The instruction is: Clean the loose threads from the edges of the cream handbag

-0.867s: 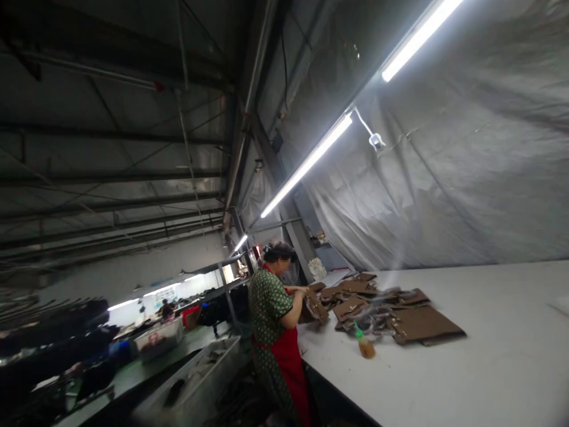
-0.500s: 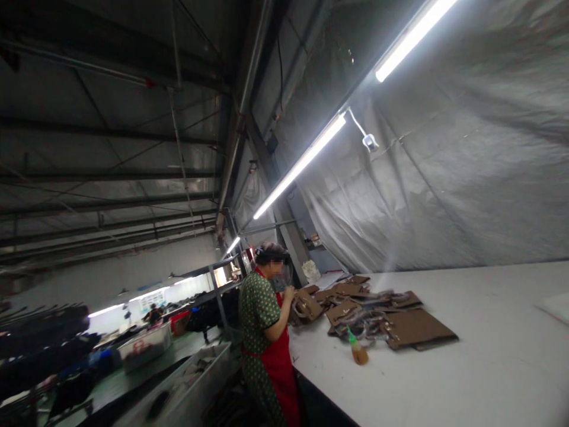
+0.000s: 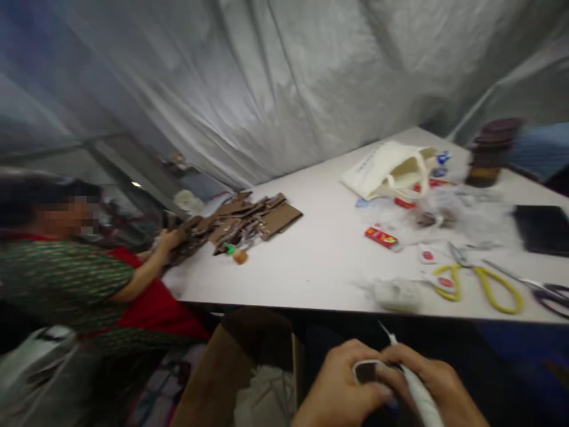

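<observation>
At the lower right, my left hand [image 3: 340, 385] is closed around a small dark brown piece with a pale edge [image 3: 367, 371]. Its kind does not show. Beside it my right hand [image 3: 438, 379] grips a slim, white-wrapped pointed tool [image 3: 420, 394], its thin tip directed up and left. The fingers of both hands meet around the brown piece. Just beyond, on the white table [image 3: 324, 255], are a whitish plastic-wrapped bundle [image 3: 397, 295], yellow-handled scissors [image 3: 482, 284] and dark-handled scissors [image 3: 553, 293].
A co-worker [image 3: 66, 279] stands at left by brown flat pieces [image 3: 280, 219] and a green-capped bottle [image 3: 239, 255]. A cream tote bag [image 3: 368, 172], red box [image 3: 381, 238], dark jar [image 3: 491, 154] and black tablet-like slab [image 3: 544, 228] lie right. Below sits a cardboard box [image 3: 217, 367].
The view has swung right and down from the ceiling and lights. Both my hands, the scissors and the tote bag now show. The co-worker appears nearer, at the left edge.
</observation>
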Demonstrator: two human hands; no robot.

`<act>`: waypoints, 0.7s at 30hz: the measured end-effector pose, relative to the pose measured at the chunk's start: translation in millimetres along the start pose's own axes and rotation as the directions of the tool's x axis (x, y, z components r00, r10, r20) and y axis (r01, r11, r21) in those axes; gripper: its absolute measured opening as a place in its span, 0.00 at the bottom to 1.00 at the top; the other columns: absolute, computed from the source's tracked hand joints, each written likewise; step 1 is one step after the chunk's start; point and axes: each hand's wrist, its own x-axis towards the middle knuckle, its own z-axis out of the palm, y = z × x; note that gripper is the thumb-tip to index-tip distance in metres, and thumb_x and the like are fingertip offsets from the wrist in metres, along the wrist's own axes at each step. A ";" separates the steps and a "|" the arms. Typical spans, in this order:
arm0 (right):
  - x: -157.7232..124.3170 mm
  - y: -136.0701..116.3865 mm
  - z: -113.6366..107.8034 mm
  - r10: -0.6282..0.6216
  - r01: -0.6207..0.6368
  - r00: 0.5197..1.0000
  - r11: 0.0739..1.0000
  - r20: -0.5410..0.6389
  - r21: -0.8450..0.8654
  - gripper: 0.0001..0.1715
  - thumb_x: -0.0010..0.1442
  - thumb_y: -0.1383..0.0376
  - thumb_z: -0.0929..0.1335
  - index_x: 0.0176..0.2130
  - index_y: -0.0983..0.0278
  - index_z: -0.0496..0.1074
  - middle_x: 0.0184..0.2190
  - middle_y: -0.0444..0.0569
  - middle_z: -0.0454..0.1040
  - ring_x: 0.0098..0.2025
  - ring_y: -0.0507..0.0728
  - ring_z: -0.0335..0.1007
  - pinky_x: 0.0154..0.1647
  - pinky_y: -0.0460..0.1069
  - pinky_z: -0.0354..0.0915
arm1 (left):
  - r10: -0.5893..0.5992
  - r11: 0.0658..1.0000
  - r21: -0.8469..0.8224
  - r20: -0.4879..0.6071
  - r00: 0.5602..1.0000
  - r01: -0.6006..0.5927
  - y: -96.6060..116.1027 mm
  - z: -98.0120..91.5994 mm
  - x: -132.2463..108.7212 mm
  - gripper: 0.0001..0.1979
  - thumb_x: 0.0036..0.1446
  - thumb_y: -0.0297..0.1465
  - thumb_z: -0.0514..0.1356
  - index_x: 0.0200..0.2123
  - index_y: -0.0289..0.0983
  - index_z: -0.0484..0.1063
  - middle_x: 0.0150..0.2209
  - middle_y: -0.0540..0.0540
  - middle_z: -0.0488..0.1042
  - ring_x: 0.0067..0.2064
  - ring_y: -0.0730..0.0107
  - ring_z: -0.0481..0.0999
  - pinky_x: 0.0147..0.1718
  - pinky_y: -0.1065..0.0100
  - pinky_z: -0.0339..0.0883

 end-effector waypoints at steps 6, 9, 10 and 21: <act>14.8 -0.7 -8.1 0.171 -0.178 0.981 0.981 0.090 0.074 0.17 0.69 0.53 0.70 0.35 0.62 0.78 0.23 0.40 0.71 0.24 0.50 0.65 0.24 0.42 0.60 | 0.090 0.995 -0.045 -0.002 0.996 -0.090 -12.9 -8.0 27.7 0.09 0.55 0.28 0.66 0.38 0.37 0.86 0.39 0.42 0.79 0.45 0.54 0.78 0.48 0.63 0.68; 21.3 -0.4 -12.2 0.154 -0.165 0.982 0.981 0.108 0.103 0.15 0.72 0.54 0.67 0.40 0.60 0.78 0.28 0.42 0.75 0.28 0.51 0.69 0.29 0.43 0.64 | 0.091 0.980 -0.172 -0.031 0.995 -0.095 -25.1 -16.7 35.7 0.13 0.55 0.37 0.69 0.40 0.37 0.86 0.43 0.40 0.79 0.48 0.52 0.77 0.48 0.63 0.68; 21.8 2.1 -15.9 0.139 -0.150 0.985 0.983 0.103 0.108 0.14 0.73 0.55 0.66 0.43 0.59 0.78 0.32 0.43 0.78 0.31 0.52 0.73 0.32 0.43 0.67 | 0.061 0.974 -0.218 -0.035 0.998 -0.067 -29.8 -20.4 38.9 0.15 0.54 0.40 0.70 0.40 0.36 0.86 0.43 0.40 0.79 0.47 0.52 0.77 0.46 0.63 0.69; 27.8 38.3 -66.2 0.111 -0.131 0.971 0.988 -0.210 -0.082 0.17 0.72 0.52 0.66 0.51 0.54 0.80 0.42 0.49 0.81 0.40 0.57 0.79 0.43 0.47 0.76 | -0.311 0.759 -0.626 -0.111 0.944 0.177 -44.0 -51.6 83.4 0.18 0.43 0.40 0.76 0.31 0.35 0.79 0.25 0.48 0.76 0.28 0.66 0.71 0.31 0.67 0.65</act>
